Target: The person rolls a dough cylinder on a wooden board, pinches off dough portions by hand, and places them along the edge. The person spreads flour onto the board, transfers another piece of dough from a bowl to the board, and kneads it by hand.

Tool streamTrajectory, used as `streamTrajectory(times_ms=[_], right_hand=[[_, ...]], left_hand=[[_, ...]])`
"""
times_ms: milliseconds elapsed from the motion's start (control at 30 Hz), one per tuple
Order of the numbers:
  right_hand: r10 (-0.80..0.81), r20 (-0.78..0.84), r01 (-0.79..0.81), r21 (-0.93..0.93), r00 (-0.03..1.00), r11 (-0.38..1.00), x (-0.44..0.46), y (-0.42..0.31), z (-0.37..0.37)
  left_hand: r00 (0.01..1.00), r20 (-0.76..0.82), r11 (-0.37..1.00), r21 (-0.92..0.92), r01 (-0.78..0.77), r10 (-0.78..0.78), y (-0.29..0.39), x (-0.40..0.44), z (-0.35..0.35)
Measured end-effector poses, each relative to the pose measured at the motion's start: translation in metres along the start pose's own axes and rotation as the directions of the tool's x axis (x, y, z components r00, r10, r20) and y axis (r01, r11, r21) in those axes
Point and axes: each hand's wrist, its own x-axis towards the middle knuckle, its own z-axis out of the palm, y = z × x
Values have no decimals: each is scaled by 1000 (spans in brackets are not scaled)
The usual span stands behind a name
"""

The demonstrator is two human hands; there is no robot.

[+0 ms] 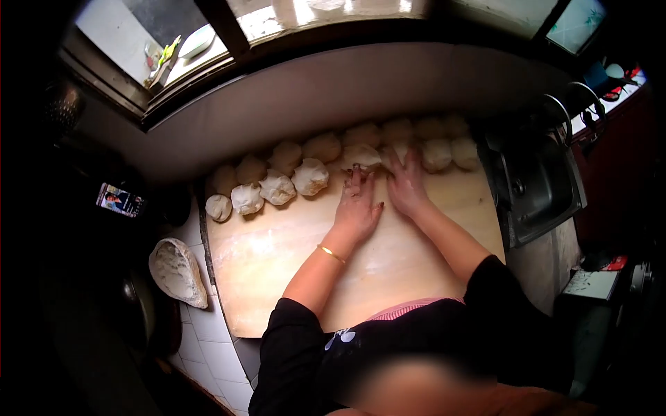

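Observation:
Pale dough pieces stand in two rows along the far edge of a wooden board (pixel 277 277). My left hand (pixel 357 206), with a gold bracelet on its wrist, reaches to the front of a dough piece (pixel 361 154), its fingers stretched out. Just to its right, my right hand (pixel 407 186) lies with fingers extended over another dough piece (pixel 398 148), partly covering it. Neither hand is wrapped around anything. Left of my hands sits a rounded dough piece (pixel 311 177), and a further dough piece (pixel 437 155) is right of them.
A flour-dusted scoop-shaped container (pixel 178 272) rests on white tiles (pixel 215 353) left of the board. A lit phone (pixel 121 200) stands farther left. At the right is a dark sink (pixel 544 187). A wall (pixel 277 90) and window rise behind the board.

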Motion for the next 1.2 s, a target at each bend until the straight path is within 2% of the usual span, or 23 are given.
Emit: streamTrajectory(times_ms=[33, 133, 167, 267, 367, 467, 567, 667, 733, 767, 867, 900, 967, 1067, 1100, 1200], right_hand=[[67, 70, -67, -4, 995, 998, 7, -4, -4], [75, 178, -74, -12, 981, 997, 3, -8, -25], [-114, 39, 115, -26, 993, 993, -6, -7, -32], [43, 70, -31, -165, 997, 986, -31, -5, -64], [303, -98, -318, -257, 948, 913, -35, 28, -53], [276, -104, -295, -338, 955, 894, -11, 51, -24], [312, -152, -342, -254, 938, 905, 11, 45, -19], [398, -20, -383, -322, 917, 866, 16, 49, -16], [369, -43, -372, -130, 928, 919, 6, 53, -25], [354, -46, -356, -31, 934, 934, -2, 54, -28], [247, 1, -246, -52, 969, 968, -33, 21, -64], [170, 37, -167, -89, 985, 982, -46, 21, -58], [23, 121, -5, -149, 992, 989, -76, 21, -42], [9, 405, 148, -355, 914, 923, -109, -15, -42], [-15, 492, 211, -344, 870, 915, -113, -33, -54], [-218, 563, 378, -184, 797, 907, -139, -41, -54]], left_hand=[[1000, 2, 1000, -5, 10, -10, 0, 1, 0], [998, 53, 1000, -6, -19, 20, -3, -6, -12], [997, 66, 999, -29, -32, 34, -3, -13, -18], [989, 66, 986, 91, -141, 135, -9, -47, -22], [993, 101, 987, 139, -82, 68, -8, -70, -24], [998, 51, 988, 146, -47, 40, -7, -67, -23], [998, 35, 985, 165, -51, 46, -8, -66, -19], [998, 8, 992, 110, -55, 55, -11, -70, -19], [999, -11, 995, 89, -47, 48, -12, -72, -18], [999, -22, 996, 78, -34, 35, -11, -75, -18], [1000, 0, 991, 134, -19, 19, -5, -88, -22], [998, 63, 982, 189, 16, -28, -2, -95, -21], [993, 95, 981, 190, 48, -67, 5, -114, -18], [984, 123, 972, 210, 102, -130, 23, -146, -10], [981, 128, 968, 221, 117, -147, 29, -154, -7], [980, 90, 965, 215, 152, -175, 49, -176, 3]])
